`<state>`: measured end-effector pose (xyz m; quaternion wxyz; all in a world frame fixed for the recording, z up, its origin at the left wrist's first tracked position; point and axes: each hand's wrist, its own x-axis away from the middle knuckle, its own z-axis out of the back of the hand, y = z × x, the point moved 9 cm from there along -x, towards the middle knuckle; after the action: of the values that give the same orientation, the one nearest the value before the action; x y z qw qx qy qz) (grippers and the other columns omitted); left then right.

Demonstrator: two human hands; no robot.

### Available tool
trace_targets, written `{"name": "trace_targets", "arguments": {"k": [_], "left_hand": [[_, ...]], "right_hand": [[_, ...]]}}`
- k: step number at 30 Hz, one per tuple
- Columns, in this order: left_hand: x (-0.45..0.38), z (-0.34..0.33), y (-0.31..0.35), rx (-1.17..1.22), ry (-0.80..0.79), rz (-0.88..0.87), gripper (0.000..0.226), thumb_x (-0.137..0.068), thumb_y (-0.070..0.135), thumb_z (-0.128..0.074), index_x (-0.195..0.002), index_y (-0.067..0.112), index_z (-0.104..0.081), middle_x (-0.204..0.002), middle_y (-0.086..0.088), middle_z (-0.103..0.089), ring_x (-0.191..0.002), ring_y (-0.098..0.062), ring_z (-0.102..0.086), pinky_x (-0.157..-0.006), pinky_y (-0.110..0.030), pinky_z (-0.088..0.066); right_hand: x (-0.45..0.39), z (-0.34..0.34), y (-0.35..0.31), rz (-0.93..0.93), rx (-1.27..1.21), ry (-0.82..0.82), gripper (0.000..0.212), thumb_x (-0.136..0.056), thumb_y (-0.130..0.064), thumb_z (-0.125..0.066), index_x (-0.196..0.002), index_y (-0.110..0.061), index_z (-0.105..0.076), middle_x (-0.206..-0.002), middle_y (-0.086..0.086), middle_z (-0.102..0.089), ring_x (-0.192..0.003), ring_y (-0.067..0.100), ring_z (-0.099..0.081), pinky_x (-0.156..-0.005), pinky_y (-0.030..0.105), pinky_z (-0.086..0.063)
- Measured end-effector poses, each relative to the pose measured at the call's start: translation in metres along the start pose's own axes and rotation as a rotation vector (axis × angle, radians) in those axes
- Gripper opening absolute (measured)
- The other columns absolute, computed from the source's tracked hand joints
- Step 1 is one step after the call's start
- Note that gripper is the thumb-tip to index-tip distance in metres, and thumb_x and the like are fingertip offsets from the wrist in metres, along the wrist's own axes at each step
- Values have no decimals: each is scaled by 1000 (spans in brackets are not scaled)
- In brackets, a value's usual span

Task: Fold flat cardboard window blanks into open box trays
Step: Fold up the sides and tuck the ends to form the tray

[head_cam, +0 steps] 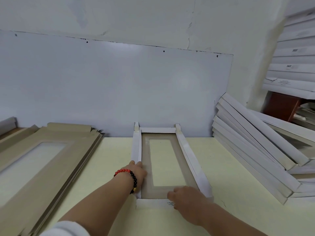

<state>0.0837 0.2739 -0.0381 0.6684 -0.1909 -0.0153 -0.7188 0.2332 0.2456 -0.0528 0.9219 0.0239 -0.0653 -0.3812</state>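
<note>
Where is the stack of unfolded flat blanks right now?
In the head view, the stack of flat blanks lies at the table's left edge, left of the half-folded tray that both hands work on.

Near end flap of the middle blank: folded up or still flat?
Flat: the near end flap lies on the table; both long sides stand raised.

Pale yellow table [221,167] against a cracked white wall [119,17], grey panel [102,86].
</note>
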Motion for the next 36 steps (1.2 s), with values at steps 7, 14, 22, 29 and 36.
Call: {"name": "trace_targets", "arguments": {"k": [7,14,22,29,36], "left_hand": [[2,1,3,0,-84,-8,44,-79,13,-63,-122,15,-54,-127,-9,-41,-124,-30,-34,-91,-42,-48],[25,2,15,7,-193,15,10,-93,6,-47,-84,6,-52,-88,-8,-39,-85,-23,-33,-54,-18,-21],[51,11,21,99,-261,58,40,-99,3,-41,-62,14,-27,-72,-7,-27,-84,-24,-33,-46,-9,-25],[44,-7,20,171,-146,-175,22,-84,44,-43,-84,28,-58,-104,0,-48,-99,-23,-40,-83,-29,-38],[46,-10,6,375,1,-133,40,-68,57,-44,-60,18,-49,-70,0,-51,-80,-20,-44,-68,-25,-39]], "right_hand": [[-2,-2,2,8,-4,6,20,-99,-18,-45,-118,-13,-50,-113,11,-56,-104,34,-55,-71,34,-33],[-2,-4,3,4,-23,25,17,-98,-17,-47,-114,-14,-51,-112,10,-57,-104,33,-56,-72,33,-32],[-2,-4,4,-7,-18,26,17,-98,-18,-47,-114,-16,-50,-113,8,-57,-105,33,-55,-74,34,-35],[-1,-5,5,-29,-42,39,15,-97,-17,-46,-111,-17,-50,-110,7,-57,-104,32,-55,-73,34,-35],[-2,-8,7,-47,-49,48,16,-96,-15,-45,-111,-18,-51,-110,6,-58,-104,31,-55,-75,34,-37]]}}
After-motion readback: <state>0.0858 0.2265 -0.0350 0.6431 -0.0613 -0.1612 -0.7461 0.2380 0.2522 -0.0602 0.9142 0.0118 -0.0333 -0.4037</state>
